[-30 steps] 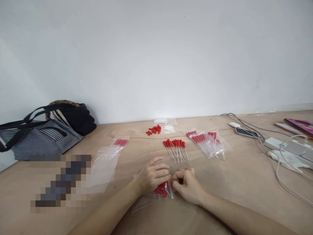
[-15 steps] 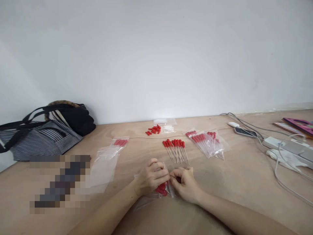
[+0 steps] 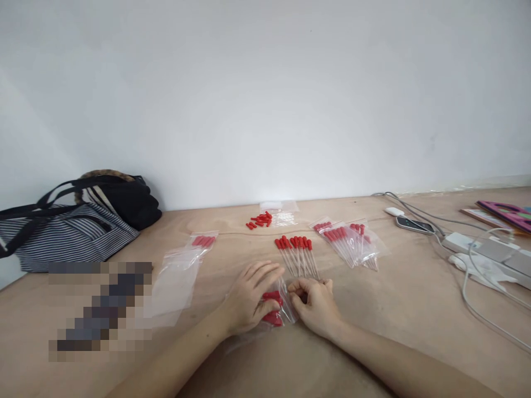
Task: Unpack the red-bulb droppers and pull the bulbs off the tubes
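A: With twelve o'clock set towards the wall (image 3: 265,99), where is the bag (image 3: 286,304) to be found?

B: It is laid on the table (image 3: 398,304), between two hands. From the left hand (image 3: 254,298) it is met at three o'clock, and its near part is covered by that palm. From the right hand (image 3: 314,307) it is met at nine o'clock, where its zip edge is touched by the fingertips.

A: How is the left hand held?

B: It is rested over the bag with its fingers stretched between one and two o'clock. Its thumb is laid across the red bulbs (image 3: 271,297) inside, and no firm grip is shown.

A: And the right?

B: Its fingers are curled, and the zip edge is pinched by thumb and forefinger, though the contact is partly hidden.

A: What is set around?

B: At one o'clock from the bag, droppers (image 3: 297,257) are fanned in a row, their stem ends just beside the right hand. At twelve, further off, loose bulbs (image 3: 261,220) are heaped next to clear tubes (image 3: 286,219). Between one and two, bagged droppers (image 3: 346,243) are overlapped. Between nine and ten, a flat bag (image 3: 176,284) is laid.
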`<state>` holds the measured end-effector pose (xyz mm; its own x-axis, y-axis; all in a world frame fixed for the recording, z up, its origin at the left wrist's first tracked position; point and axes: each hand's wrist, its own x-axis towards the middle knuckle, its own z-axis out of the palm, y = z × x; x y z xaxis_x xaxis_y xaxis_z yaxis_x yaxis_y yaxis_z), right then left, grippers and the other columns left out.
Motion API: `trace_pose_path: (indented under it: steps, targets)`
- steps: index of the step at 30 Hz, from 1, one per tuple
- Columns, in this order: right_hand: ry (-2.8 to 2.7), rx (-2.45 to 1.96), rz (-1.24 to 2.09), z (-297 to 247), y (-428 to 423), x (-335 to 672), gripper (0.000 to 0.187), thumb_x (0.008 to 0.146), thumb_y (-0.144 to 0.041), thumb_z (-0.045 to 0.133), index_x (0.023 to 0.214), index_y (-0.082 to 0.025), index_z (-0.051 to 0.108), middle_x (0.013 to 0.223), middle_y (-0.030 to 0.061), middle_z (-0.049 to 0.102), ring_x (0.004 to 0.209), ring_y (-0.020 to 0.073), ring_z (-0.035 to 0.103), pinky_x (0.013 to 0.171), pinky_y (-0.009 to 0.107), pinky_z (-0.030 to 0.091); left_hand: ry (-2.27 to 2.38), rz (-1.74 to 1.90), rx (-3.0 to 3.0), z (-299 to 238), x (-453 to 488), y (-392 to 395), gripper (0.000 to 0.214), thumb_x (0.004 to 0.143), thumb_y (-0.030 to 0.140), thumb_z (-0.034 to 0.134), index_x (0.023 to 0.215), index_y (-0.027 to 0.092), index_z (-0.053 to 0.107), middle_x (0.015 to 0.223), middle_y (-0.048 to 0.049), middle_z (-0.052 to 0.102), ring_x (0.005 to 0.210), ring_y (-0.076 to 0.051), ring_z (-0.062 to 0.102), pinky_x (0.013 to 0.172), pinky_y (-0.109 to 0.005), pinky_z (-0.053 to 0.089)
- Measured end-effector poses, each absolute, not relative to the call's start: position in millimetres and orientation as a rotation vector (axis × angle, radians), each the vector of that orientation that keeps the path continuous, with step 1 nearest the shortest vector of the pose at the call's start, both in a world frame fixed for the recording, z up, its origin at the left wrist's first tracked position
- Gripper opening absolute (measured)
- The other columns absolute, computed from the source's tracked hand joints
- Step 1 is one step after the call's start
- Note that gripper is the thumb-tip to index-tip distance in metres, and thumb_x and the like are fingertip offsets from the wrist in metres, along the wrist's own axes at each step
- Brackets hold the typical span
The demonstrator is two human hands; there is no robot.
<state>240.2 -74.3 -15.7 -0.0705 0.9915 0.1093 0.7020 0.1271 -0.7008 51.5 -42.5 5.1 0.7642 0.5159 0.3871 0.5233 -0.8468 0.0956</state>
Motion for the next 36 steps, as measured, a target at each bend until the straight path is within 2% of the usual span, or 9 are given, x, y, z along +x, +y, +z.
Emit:
trace_pose_path:
  steps: [3, 5, 7, 10, 16, 20, 26, 31, 36]
  targets:
    - [-1.847, -1.604, 0.648, -18, -74, 242, 0.013, 0.068, -0.016, 0.05, 0.077, -0.021, 0.058, 0.067, -0.005, 0.063, 0.067, 0.0127, 0.052, 0.073, 0.032, 0.021, -1.135, -0.376, -3.013, 2, 38, -58, 0.074, 0.083, 0.051, 0.042, 0.139, 0.014, 0.012, 0.141, -0.0136, 0.026, 0.13, -0.028, 0.021, 0.103, -0.047, 0.026]
    - [-1.913, -1.546, 0.662, -18, -74, 242, 0.01, 0.069, -0.019, 0.051, 0.071, -0.022, 0.06, 0.068, -0.0042, 0.063, 0.072, 0.0141, 0.052, 0.074, 0.032, 0.021, -1.23, -0.228, -3.046, 0, 32, -66, 0.075, 0.082, 0.053, 0.04, 0.14, 0.016, 0.008, 0.144, -0.013, 0.02, 0.131, -0.029, 0.016, 0.103, -0.05, 0.024]
    - [-1.961, -1.483, 0.671, -15, -74, 244, 0.012, 0.072, -0.023, 0.052, 0.073, -0.025, 0.064, 0.072, -0.0032, 0.064, 0.078, 0.0156, 0.052, 0.075, 0.033, 0.021, -1.313, -0.12, -3.057, 1, 31, -70, 0.072, 0.084, 0.053, 0.037, 0.139, 0.016, 0.01, 0.144, -0.0129, 0.018, 0.131, -0.029, 0.016, 0.103, -0.051, 0.024]
    - [-2.036, -1.415, 0.685, -11, -72, 247, 0.019, 0.076, -0.029, 0.052, 0.089, -0.03, 0.065, 0.079, -0.001, 0.065, 0.083, 0.0179, 0.051, 0.076, 0.035, 0.021, -1.353, -0.016, -3.074, 6, 35, -71, 0.07, 0.084, 0.053, 0.035, 0.139, 0.014, 0.014, 0.143, -0.0137, 0.019, 0.131, -0.029, 0.018, 0.103, -0.051, 0.025]
    - [-2.24, -1.307, 0.717, -12, -64, 254, 0.029, 0.072, -0.029, 0.058, 0.1, -0.036, 0.062, 0.083, -0.0021, 0.063, 0.085, 0.0178, 0.049, 0.079, 0.036, 0.022, -1.362, -0.067, -3.083, 8, 38, -71, 0.068, 0.085, 0.052, 0.035, 0.138, 0.014, 0.018, 0.142, -0.013, 0.023, 0.13, -0.027, 0.02, 0.104, -0.049, 0.025]
    - [-2.274, -1.307, 0.656, -12, -61, 251, 0.033, 0.065, -0.046, 0.064, 0.096, -0.033, 0.064, 0.083, -0.0015, 0.062, 0.083, 0.018, 0.049, 0.078, 0.035, 0.021, -1.351, -0.104, -3.089, 5, 36, -70, 0.067, 0.085, 0.051, 0.036, 0.138, 0.014, 0.02, 0.142, -0.0125, 0.025, 0.13, -0.027, 0.021, 0.104, -0.048, 0.025]
    - [-2.349, -1.305, 0.387, -6, -68, 237, 0.018, 0.067, -0.029, 0.058, 0.081, -0.018, 0.056, 0.076, -0.0003, 0.059, 0.078, 0.016, 0.046, 0.079, 0.035, 0.022, -1.307, -0.086, -3.101, 6, 37, -70, 0.065, 0.085, 0.049, 0.038, 0.137, 0.013, 0.021, 0.14, -0.0132, 0.029, 0.128, -0.027, 0.025, 0.103, -0.048, 0.025]
    - [-2.475, -1.249, 0.158, -3, -71, 233, 0.02, 0.081, -0.03, 0.04, 0.091, -0.021, 0.054, 0.089, 0.0039, 0.058, 0.086, 0.0193, 0.044, 0.082, 0.041, 0.019, -1.285, -0.197, -3.109, 3, 35, -71, 0.064, 0.085, 0.045, 0.04, 0.138, 0.015, 0.02, 0.138, -0.0139, 0.034, 0.126, -0.028, 0.03, 0.101, -0.049, 0.028]
    - [-2.475, -1.274, 0.233, -3, -67, 233, 0.014, 0.074, -0.029, 0.048, 0.082, -0.018, 0.051, 0.088, 0.0033, 0.056, 0.086, 0.0184, 0.044, 0.082, 0.039, 0.021, -1.323, -0.205, -3.121, 2, 33, -70, 0.065, 0.084, 0.048, 0.041, 0.137, 0.014, 0.023, 0.137, -0.0147, 0.035, 0.125, -0.03, 0.031, 0.1, -0.049, 0.03]
